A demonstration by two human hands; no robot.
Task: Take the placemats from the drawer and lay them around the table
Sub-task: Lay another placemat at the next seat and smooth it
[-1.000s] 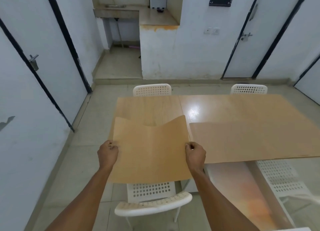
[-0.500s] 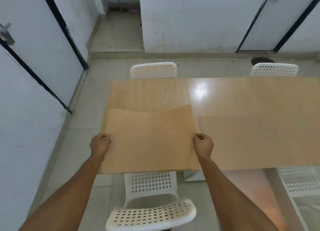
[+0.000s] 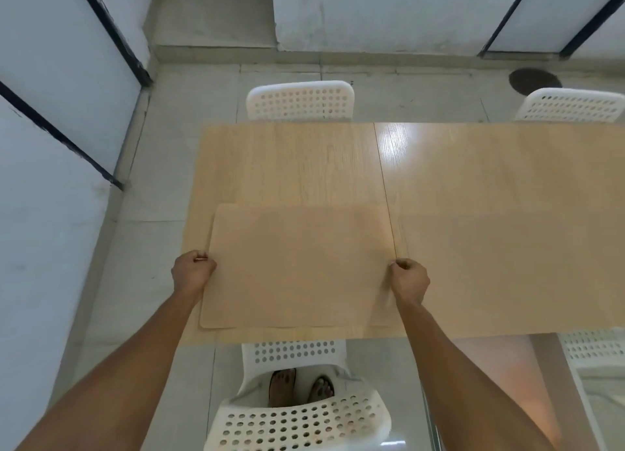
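A tan placemat (image 3: 297,264) lies flat on the near left part of the light wooden table (image 3: 287,166). My left hand (image 3: 192,272) pinches the mat's left edge and my right hand (image 3: 409,278) pinches its right edge. A second tan placemat (image 3: 507,271) lies flat on the table just to the right, its left edge close to my right hand. The drawer is out of sight.
A white perforated chair (image 3: 297,417) stands between me and the table's near edge, my bare feet behind it. Two more white chairs (image 3: 301,100) (image 3: 571,105) stand at the far side, another (image 3: 592,349) at the near right. White walls with black frames close the left side.
The placemat, earlier held up and sagging over the table's near edge, now lies flat on the tabletop. My view has tilted down and moved closer to the table.
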